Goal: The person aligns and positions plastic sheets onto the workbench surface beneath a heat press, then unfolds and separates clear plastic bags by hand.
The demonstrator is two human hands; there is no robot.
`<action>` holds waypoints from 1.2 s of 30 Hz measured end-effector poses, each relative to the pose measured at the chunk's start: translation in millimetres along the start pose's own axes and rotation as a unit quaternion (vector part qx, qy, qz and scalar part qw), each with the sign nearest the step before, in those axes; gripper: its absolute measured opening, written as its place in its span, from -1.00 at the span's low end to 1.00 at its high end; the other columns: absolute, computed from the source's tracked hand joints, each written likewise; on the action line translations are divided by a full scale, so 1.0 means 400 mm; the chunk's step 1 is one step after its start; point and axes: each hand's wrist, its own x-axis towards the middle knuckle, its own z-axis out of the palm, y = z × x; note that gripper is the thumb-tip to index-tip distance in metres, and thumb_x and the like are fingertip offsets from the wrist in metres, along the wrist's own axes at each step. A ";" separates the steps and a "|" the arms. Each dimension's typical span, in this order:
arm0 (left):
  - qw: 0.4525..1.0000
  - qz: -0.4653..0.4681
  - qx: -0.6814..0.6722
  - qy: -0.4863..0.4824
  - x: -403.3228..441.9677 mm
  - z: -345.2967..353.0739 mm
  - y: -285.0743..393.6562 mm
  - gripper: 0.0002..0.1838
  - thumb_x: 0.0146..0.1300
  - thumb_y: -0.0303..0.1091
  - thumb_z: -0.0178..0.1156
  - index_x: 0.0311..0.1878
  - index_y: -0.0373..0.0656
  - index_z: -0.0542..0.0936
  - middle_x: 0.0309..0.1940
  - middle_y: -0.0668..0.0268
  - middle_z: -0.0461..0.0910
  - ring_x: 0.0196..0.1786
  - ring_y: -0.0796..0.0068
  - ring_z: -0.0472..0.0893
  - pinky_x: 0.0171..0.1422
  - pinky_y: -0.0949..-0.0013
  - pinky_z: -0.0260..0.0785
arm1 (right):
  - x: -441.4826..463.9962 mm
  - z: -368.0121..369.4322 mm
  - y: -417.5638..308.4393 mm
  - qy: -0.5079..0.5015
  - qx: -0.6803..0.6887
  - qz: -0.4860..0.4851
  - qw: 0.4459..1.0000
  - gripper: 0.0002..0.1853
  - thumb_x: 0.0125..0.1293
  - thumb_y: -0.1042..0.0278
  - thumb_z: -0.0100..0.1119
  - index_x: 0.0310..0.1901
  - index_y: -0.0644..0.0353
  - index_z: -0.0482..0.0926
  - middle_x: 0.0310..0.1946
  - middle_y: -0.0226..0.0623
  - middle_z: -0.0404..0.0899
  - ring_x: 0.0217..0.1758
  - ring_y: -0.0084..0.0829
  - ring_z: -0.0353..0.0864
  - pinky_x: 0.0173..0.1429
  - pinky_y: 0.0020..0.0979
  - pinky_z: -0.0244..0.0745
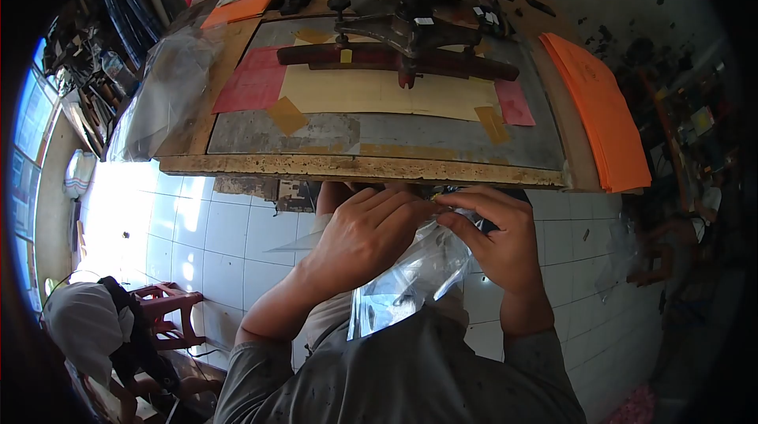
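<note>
Both hands work at a clear plastic sheet (387, 305), which hangs crumpled and glinting from the fingers in front of the person's grey shirt (403, 373), short of the worktop (363, 165). The step in hand looks like handling this loose film by its upper end. The left hand (365, 230) lies back-upward, its fingers close together and bent toward the other hand; its thumb is hidden, so I cannot tell whether it pinches. The right hand (499, 234) brings thumb and forefinger in on the upper end of the film, apparently pinching it. As I judge it, the next move calls for a light, even grip, since such thin film folds and slips easily.

The worktop's near edge runs just beyond the hands, so lifting forward would need height to get over it. On the worktop, a dark bar (434, 58) spans a pale yellow sheet (371, 94), leaving little room at the far middle. At the right edge, an orange stack (596, 112) juts slightly past the near corner; at the left, more plastic film (170, 80) droops over the side. There is more sideways room above the tiled floor (264, 227).
</note>
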 end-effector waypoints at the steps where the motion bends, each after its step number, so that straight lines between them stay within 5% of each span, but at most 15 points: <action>1: 1.000 -0.004 -0.002 0.000 0.002 0.001 0.002 -0.65 0.14 -0.53 0.37 0.02 -0.21 0.62 -0.17 0.31 0.68 -0.15 0.28 0.72 -0.09 0.21 0.53 | 0.004 -0.002 -0.003 0.000 -0.002 0.003 1.000 -0.74 0.29 0.55 0.50 0.00 0.34 0.76 -0.15 -0.14 0.79 -0.08 -0.32 0.82 0.00 -0.35 0.66; 6: 0.992 -0.119 -0.037 0.001 0.002 0.003 0.021 -0.69 0.17 -0.39 0.54 -0.10 -0.13 0.61 -0.23 0.32 0.70 -0.18 0.22 0.74 -0.06 0.18 0.55 | 0.016 -0.031 -0.002 0.018 0.003 0.023 1.000 -0.81 0.31 0.53 0.49 -0.07 0.33 0.79 -0.22 -0.20 0.79 -0.16 -0.41 0.78 -0.04 -0.42 0.61; 12: 0.993 -0.111 -0.002 -0.033 -0.043 -0.015 -0.019 -0.65 0.03 -0.22 0.66 -0.41 -0.13 0.62 -0.21 0.32 0.70 -0.16 0.20 0.75 -0.08 0.18 0.58 | 0.022 -0.078 -0.002 0.052 -0.011 0.020 0.998 -0.87 0.34 0.49 0.48 -0.13 0.31 0.79 -0.26 -0.27 0.77 -0.16 -0.51 0.72 -0.04 -0.47 0.56; 15: 0.985 -0.157 -0.037 -0.058 -0.076 -0.039 -0.046 -0.62 0.12 -0.09 0.60 -0.47 -0.13 0.64 -0.19 0.38 0.69 -0.19 0.28 0.71 -0.07 0.18 0.53 | 0.032 -0.107 0.012 0.072 -0.007 0.023 0.997 -0.85 0.38 0.43 0.48 -0.11 0.30 0.79 -0.24 -0.28 0.78 -0.17 -0.52 0.71 -0.04 -0.48 0.56; 20: 0.980 -0.161 -0.103 -0.048 -0.118 -0.072 -0.097 -0.76 0.14 -0.30 0.61 -0.36 -0.18 0.71 -0.11 0.28 0.77 -0.14 0.22 0.78 -0.07 0.20 0.64 | 0.044 -0.151 0.025 0.091 0.071 0.057 0.992 -0.81 0.44 0.35 0.44 -0.06 0.31 0.78 -0.23 -0.33 0.78 -0.15 -0.59 0.70 -0.01 -0.51 0.57; 29: 0.960 -0.220 -0.175 0.001 -0.150 -0.145 -0.158 -0.78 0.06 -0.48 0.64 -0.33 -0.22 0.71 -0.11 0.21 0.80 -0.08 0.40 0.82 -0.03 0.34 0.65 | 0.070 -0.204 0.037 0.125 0.133 0.045 0.982 -0.79 0.46 0.42 0.41 -0.02 0.40 0.75 -0.22 -0.30 0.78 -0.13 -0.59 0.71 0.06 -0.52 0.59; 36: 0.876 -0.299 -0.353 0.133 -0.151 -0.127 -0.177 -0.63 0.24 -0.63 0.50 0.07 -0.29 0.62 -0.21 0.16 0.81 -0.11 0.39 0.81 0.08 0.35 0.69 | 0.084 -0.210 0.052 0.130 0.185 0.039 0.973 -0.79 0.47 0.43 0.40 0.00 0.39 0.74 -0.21 -0.30 0.77 -0.13 -0.60 0.70 0.07 -0.53 0.58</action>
